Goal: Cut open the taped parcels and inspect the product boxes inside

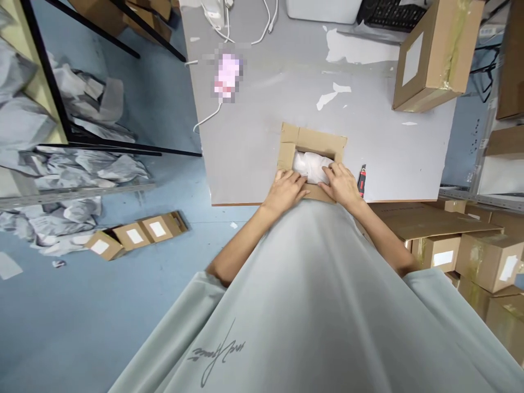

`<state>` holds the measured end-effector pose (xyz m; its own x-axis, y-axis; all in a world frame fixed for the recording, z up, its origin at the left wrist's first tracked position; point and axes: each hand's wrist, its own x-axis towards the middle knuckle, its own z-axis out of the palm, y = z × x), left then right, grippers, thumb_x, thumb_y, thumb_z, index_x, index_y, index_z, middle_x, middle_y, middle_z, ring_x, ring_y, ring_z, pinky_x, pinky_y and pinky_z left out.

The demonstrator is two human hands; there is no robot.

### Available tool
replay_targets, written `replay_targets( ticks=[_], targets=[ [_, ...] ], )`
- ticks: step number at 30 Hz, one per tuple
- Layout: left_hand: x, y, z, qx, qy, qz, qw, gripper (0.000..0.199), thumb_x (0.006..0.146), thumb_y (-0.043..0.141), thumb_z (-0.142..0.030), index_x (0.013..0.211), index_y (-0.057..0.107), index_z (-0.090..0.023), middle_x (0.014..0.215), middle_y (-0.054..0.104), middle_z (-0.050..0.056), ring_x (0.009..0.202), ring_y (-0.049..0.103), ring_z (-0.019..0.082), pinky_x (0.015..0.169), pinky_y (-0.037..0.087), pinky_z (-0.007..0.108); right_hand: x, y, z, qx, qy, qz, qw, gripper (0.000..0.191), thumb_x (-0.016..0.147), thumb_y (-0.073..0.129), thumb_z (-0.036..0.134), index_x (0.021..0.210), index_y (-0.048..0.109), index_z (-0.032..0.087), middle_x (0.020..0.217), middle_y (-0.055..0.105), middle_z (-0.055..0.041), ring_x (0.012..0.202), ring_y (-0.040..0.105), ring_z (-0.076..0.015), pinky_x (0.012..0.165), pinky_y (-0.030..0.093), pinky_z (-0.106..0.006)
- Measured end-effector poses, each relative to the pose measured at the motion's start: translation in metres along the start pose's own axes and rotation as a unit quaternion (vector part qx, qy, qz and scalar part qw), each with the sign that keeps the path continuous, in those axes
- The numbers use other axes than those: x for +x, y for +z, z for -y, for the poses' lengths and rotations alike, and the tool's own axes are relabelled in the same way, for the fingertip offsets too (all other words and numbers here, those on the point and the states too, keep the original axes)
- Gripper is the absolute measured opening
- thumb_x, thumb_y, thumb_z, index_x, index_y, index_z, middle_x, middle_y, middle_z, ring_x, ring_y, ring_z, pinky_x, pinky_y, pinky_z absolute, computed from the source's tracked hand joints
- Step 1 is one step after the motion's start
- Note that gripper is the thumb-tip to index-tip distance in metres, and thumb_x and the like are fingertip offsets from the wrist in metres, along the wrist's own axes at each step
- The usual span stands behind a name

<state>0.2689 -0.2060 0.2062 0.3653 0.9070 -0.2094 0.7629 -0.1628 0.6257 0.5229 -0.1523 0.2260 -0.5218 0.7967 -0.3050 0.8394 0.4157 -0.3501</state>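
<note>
A small cardboard box stands at the table's front edge with its flaps folded outward. Inside lies a white wrapped package, whose lower part is hidden by the box. My left hand rests over the box's left front corner, fingers stretched out and their tips at the package. From the right, my right hand reaches over the rim; its thumb and fingers are apart and touch the package's right end. A red and black box cutter lies on the table just right of my right hand.
A taped carton stands at the table's back right, near a black keyboard. A blurred phone-like object with a white cable lies at left. Cartons are stacked at right; grey bags fill the left shelves.
</note>
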Motion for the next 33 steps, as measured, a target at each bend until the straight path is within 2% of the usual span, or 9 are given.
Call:
replay_targets(
  ticks=[5,9,12,15,19,22,24,29,33],
  targets=[
    [-0.027,-0.019,0.042,-0.039,-0.063,-0.093,0.993,0.061,0.093,0.093,-0.044,0.148,0.074,-0.026,0.158,0.063,0.021,0.154,0.051,0.05,0.136,0.033,0.072,-0.048,0.007,-0.024,0.09,0.12,-0.049,0.987,0.063,0.104,0.08,0.052,0.158,0.067,0.022,0.158,0.063,-0.0217,0.148,0.058,-0.0461,0.129,0.049,-0.068],
    [-0.027,0.0,0.072,-0.134,-0.114,-0.085,0.981,0.089,0.077,0.105,-0.054,0.152,0.068,-0.025,0.165,0.051,0.02,0.16,0.048,0.048,0.138,0.041,0.065,-0.058,0.037,-0.032,0.18,0.165,-0.078,0.967,0.08,0.094,0.092,0.053,0.162,0.062,0.022,0.168,0.051,-0.0224,0.163,0.05,-0.0417,0.137,0.045,-0.064],
    [-0.02,0.024,0.066,-0.166,-0.135,-0.078,0.974,0.109,0.07,0.11,-0.052,0.162,0.058,-0.023,0.174,0.037,0.022,0.165,0.045,0.049,0.14,0.04,0.064,-0.05,0.048,-0.04,0.179,0.161,-0.086,0.967,0.096,0.089,0.097,0.054,0.168,0.056,0.02,0.179,0.039,-0.0259,0.172,0.039,-0.043,0.14,0.039,-0.067],
    [-0.017,0.037,0.047,-0.163,-0.147,-0.092,0.971,0.117,0.077,0.106,-0.047,0.173,0.044,-0.022,0.174,0.034,0.023,0.165,0.045,0.046,0.139,0.041,0.063,-0.04,0.041,-0.059,0.155,0.136,-0.077,0.975,0.103,0.087,0.099,0.054,0.172,0.051,0.021,0.185,0.033,-0.0256,0.175,0.033,-0.0445,0.141,0.035,-0.07],
    [-0.013,0.03,0.016,-0.075,-0.176,-0.098,0.977,0.094,0.096,0.088,-0.035,0.175,0.041,-0.018,0.169,0.045,0.025,0.161,0.048,0.046,0.135,0.044,0.064,-0.03,0.018,-0.073,0.084,0.11,-0.053,0.989,0.093,0.092,0.094,0.048,0.169,0.054,0.016,0.182,0.04,-0.0269,0.175,0.029,-0.0486,0.139,0.034,-0.075],
    [0.007,0.019,-0.006,0.008,-0.181,-0.072,0.981,0.066,0.107,0.07,-0.026,0.17,0.052,-0.019,0.168,0.052,0.024,0.156,0.053,0.045,0.132,0.047,0.062,-0.017,0.005,-0.051,0.007,0.087,-0.022,0.996,0.059,0.104,0.078,0.035,0.156,0.066,0.01,0.174,0.05,-0.0295,0.167,0.037,-0.049,0.135,0.039,-0.071],
    [0.029,0.015,-0.017,0.038,-0.194,-0.032,0.98,0.069,0.108,0.067,-0.022,0.175,0.049,-0.021,0.172,0.05,0.024,0.15,0.059,0.045,0.126,0.053,0.058,0.001,0.003,-0.025,-0.036,0.076,0.018,0.996,0.046,0.108,0.066,0.025,0.15,0.069,0.005,0.167,0.056,-0.0317,0.157,0.048,-0.0465,0.131,0.045,-0.064],
    [0.082,0.016,-0.026,0.083,-0.23,0.115,0.963,0.079,0.108,0.056,-0.012,0.184,0.036,-0.024,0.164,0.057,0.028,0.133,0.073,0.043,0.109,0.062,0.056,0.062,0.012,0.03,-0.093,0.176,0.15,0.969,0.074,0.105,0.071,0.016,0.174,0.045,0.007,0.167,0.054,-0.0331,0.141,0.068,-0.0386,0.114,0.06,-0.047],
    [0.088,0.017,-0.019,0.061,-0.191,0.115,0.973,0.062,0.107,0.048,-0.009,0.165,0.064,-0.023,0.152,0.067,0.022,0.126,0.075,0.039,0.105,0.06,0.051,0.076,0.012,0.034,-0.059,0.173,0.154,0.971,0.051,0.112,0.048,0.01,0.161,0.061,0.011,0.156,0.066,-0.0278,0.13,0.076,-0.0336,0.11,0.061,-0.046]
  ],
)
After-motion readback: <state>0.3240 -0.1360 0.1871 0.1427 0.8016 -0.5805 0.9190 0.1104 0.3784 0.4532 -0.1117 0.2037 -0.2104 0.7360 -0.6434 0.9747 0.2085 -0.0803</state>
